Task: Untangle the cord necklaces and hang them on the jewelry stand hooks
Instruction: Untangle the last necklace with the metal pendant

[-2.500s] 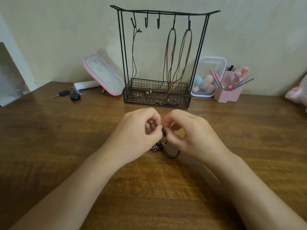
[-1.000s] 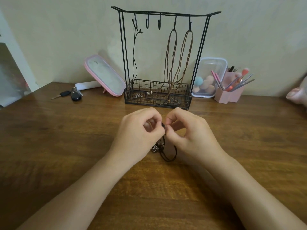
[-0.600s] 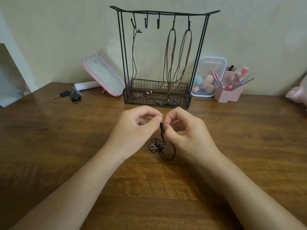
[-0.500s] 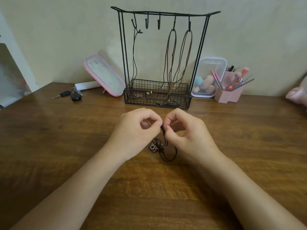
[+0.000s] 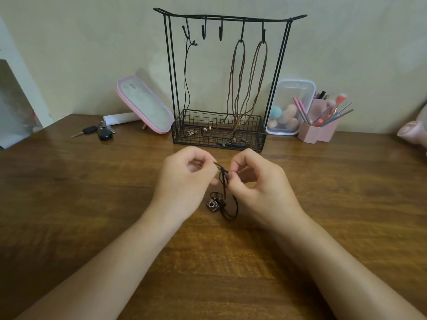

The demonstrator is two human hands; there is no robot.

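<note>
A tangled black cord necklace [image 5: 223,179] with a small camera-shaped pendant [image 5: 213,204] hangs between my hands just above the wooden table. My left hand [image 5: 184,181] pinches the cord's upper end from the left, and my right hand [image 5: 258,185] pinches the knot from the right. Behind them stands the black wire jewelry stand [image 5: 228,18] with a mesh basket. One thin black necklace [image 5: 186,88] hangs from its leftmost hook, and two brown cord necklaces [image 5: 240,84] hang from the two right hooks. Two middle hooks are bare.
A pink-rimmed mirror [image 5: 144,107] leans left of the stand, with keys [image 5: 99,132] beside it. To the right are a clear box of sponges [image 5: 290,107] and a pink brush holder [image 5: 320,125]. A pink object [image 5: 413,132] sits at the right edge.
My hands have drawn slightly apart and lifted, pulling a short length of cord taut between them. The pendant and lower loop now hang more exposed below.
</note>
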